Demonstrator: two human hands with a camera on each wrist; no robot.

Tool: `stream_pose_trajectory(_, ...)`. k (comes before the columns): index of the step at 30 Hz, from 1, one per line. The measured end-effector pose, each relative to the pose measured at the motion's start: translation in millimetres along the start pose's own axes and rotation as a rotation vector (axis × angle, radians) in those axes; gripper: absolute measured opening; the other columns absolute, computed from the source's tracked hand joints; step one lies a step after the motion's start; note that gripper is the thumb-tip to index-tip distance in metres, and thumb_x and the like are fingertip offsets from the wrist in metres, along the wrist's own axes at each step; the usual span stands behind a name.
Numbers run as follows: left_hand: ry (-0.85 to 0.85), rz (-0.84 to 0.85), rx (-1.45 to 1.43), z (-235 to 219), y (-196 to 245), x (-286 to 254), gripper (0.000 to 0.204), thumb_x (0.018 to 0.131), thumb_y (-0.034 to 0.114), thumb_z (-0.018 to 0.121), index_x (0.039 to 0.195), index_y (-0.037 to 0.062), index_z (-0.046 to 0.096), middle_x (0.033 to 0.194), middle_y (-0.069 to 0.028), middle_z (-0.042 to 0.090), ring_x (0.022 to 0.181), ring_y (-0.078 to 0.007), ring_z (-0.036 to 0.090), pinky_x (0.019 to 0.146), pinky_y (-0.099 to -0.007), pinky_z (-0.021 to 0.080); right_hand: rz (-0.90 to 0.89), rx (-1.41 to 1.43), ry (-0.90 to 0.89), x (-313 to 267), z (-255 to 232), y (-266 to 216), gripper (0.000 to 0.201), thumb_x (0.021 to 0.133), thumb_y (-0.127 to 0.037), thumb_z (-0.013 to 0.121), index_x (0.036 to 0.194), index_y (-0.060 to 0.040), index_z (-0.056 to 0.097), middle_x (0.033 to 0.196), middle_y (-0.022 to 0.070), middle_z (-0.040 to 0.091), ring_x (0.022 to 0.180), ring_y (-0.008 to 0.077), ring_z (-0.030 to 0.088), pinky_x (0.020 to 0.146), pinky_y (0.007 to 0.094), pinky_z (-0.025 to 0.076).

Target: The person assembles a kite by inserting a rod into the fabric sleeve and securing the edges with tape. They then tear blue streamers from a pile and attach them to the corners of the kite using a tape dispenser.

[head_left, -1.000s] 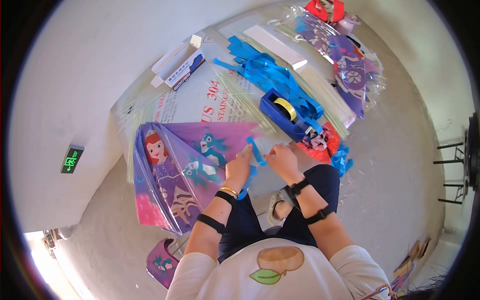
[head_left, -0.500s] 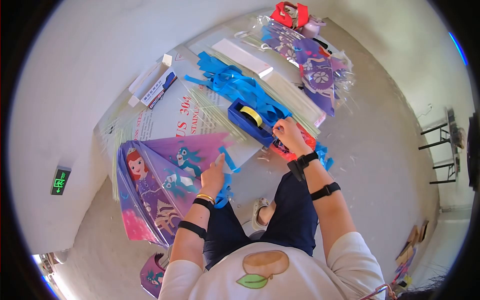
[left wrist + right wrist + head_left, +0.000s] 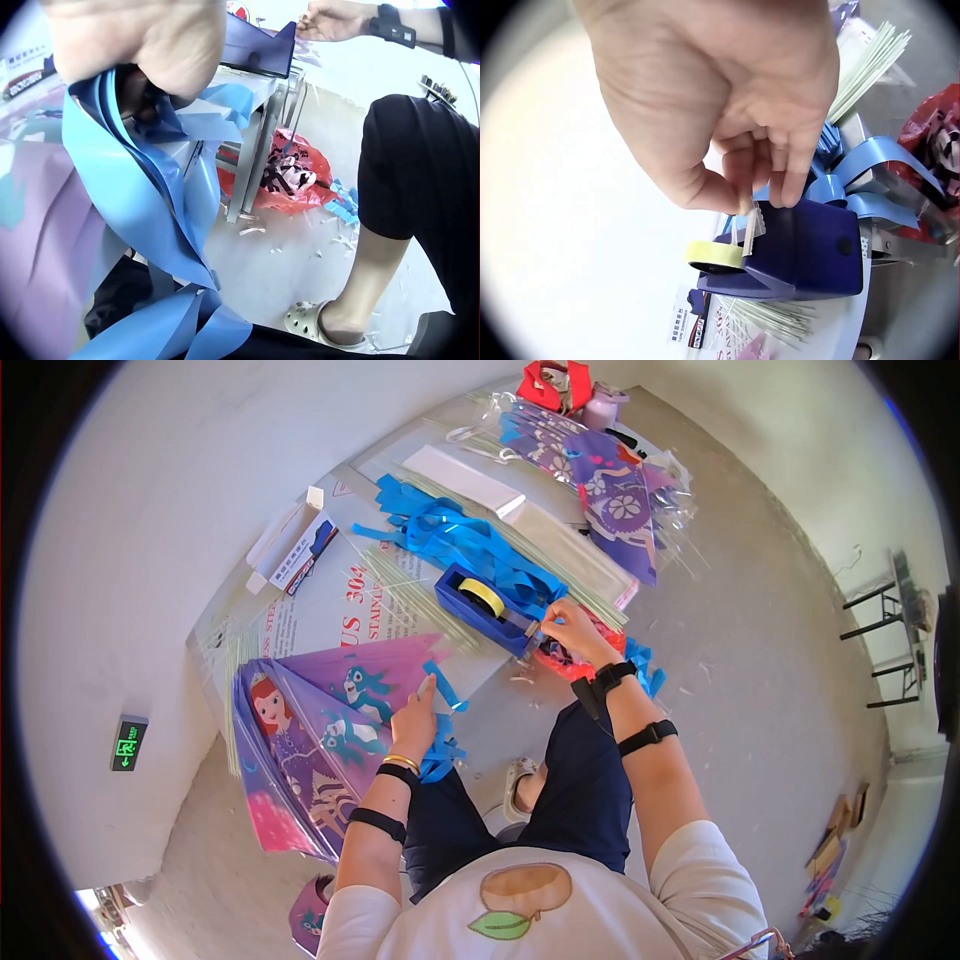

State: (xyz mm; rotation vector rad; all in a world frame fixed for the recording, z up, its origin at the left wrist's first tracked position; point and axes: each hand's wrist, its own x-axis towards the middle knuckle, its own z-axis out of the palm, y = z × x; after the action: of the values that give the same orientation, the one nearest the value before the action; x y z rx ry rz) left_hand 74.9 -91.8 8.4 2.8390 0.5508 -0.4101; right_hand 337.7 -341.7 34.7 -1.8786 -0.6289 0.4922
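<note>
Reaching from the kite (image 3: 330, 710) to the dispenser (image 3: 485, 608), her right hand (image 3: 566, 628) pinches the tape end (image 3: 750, 222) while the left hand (image 3: 415, 722) pins a ribbon (image 3: 443, 685); a steady downward tear suits best.

From my remote station I see a dark blue plastic tape dispenser (image 3: 487, 606) carrying a pale yellow tape roll (image 3: 483, 596). Bright blue plastic ribbon strips (image 3: 465, 540) lie beside it. The purple plastic kite sheet (image 3: 320, 720) is printed with a red-haired cartoon princess and teal animals. A red-and-black patterned plastic bag (image 3: 289, 172) lies on the grey floor (image 3: 760, 660).
</note>
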Motion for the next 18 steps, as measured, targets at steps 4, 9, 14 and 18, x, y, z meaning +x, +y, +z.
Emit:
stream_pose_trajectory(4,0.006,0.006,0.002,-2,1,0,0.08,0.085,0.014,0.061,0.154,0.026,0.024,0.105,-0.0178,0.058,0.08,-0.0366,0.067,0.069,-0.0471,0.056,-0.037,-0.007,-0.021,2,2,13,0.012,0.08,-0.013,0.069,0.078,-0.003,0.062,0.091,0.0073,0.058,0.09,0.0194,0.059,0.085,0.0321,0.046)
stream_pose_trajectory(9,-0.01,-0.009,-0.037,-3,2,-1,0.077,0.085,0.011,0.057,0.153,0.0253,0.026,0.107,-0.0192,0.06,0.083,-0.0394,0.066,0.072,-0.0496,0.054,0.027,-0.006,-0.022,-4,1,13,0.017,0.082,-0.019,0.071,0.081,-0.0028,0.064,0.09,0.0056,0.061,0.082,0.0159,0.059,0.076,0.0279,0.047)
stream_pose_trajectory(14,0.004,0.001,-0.01,0,0,0,0.077,0.086,0.013,0.059,0.154,0.0256,0.024,0.105,-0.0189,0.058,0.08,-0.037,0.067,0.07,-0.0486,0.055,0.435,0.091,-0.094,-33,-14,54,0.018,0.089,-0.022,0.066,0.088,-0.0042,0.068,0.087,0.0027,0.065,0.078,0.0117,0.059,0.067,0.0253,0.047)
stream_pose_trajectory(18,0.0,-0.014,-0.001,1,2,1,0.077,0.084,0.01,0.057,0.153,0.0246,0.026,0.107,-0.0202,0.06,0.084,-0.0397,0.066,0.073,-0.0507,0.054,0.445,0.512,0.047,-63,-2,47,0.021,0.094,-0.024,0.063,0.101,-0.0041,0.069,0.085,0.0012,0.064,0.076,0.0112,0.059,0.067,0.0259,0.049)
